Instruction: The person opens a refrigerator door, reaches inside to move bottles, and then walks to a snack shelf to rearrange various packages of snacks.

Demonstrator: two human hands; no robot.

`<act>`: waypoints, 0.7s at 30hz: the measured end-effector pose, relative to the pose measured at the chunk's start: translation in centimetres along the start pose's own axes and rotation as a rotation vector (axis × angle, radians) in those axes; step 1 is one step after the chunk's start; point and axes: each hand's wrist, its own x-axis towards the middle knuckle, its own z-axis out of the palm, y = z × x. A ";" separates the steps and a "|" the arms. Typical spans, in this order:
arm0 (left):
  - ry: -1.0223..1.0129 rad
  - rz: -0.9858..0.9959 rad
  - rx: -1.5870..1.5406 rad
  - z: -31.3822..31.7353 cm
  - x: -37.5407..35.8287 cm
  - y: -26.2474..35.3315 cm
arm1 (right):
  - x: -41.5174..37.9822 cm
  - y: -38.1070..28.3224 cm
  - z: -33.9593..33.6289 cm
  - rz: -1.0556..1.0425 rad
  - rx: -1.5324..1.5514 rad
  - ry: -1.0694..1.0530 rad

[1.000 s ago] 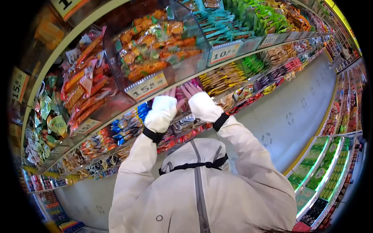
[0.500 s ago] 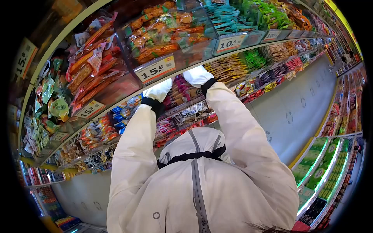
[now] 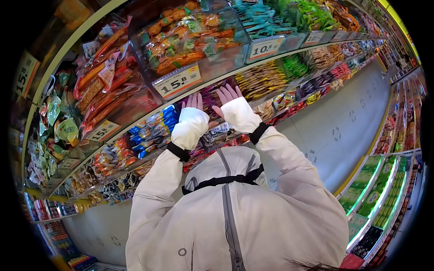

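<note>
1. Left hand (image 3: 195,102), right hand (image 3: 229,95): fingers were extended, unclenched, visibly grasping nothing.
2. Purple snack packets (image 3: 209,98): lay between the hands, left of yellow packets (image 3: 261,80).
3. Handling: light, even pressure from both hands probably suited the purple ones best.

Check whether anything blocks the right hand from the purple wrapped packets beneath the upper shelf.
Nothing visible stands between the right hand and those purple wrapped packets; the upper shelf's pale edge runs above its fingertips.

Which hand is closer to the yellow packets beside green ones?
Right. The right hand is close beside the yellow packets, on their left; the left hand is farther left, beyond the right hand.
</note>
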 end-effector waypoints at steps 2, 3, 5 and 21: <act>0.006 -0.052 -0.038 1.3 0.3 -0.2 | 0.1 -0.1 0.3 0.026 -0.005 -0.006; 0.041 -0.037 -0.046 1.9 0.4 -0.6 | 0.3 -0.1 0.4 0.043 -0.005 -0.013; 0.007 -0.022 -0.084 0.3 0.2 -0.7 | 1.2 -0.1 0.3 0.049 0.013 0.002; 0.474 0.113 -0.116 2.6 0.0 -0.7 | 0.1 -3.5 -4.9 0.125 0.108 -0.126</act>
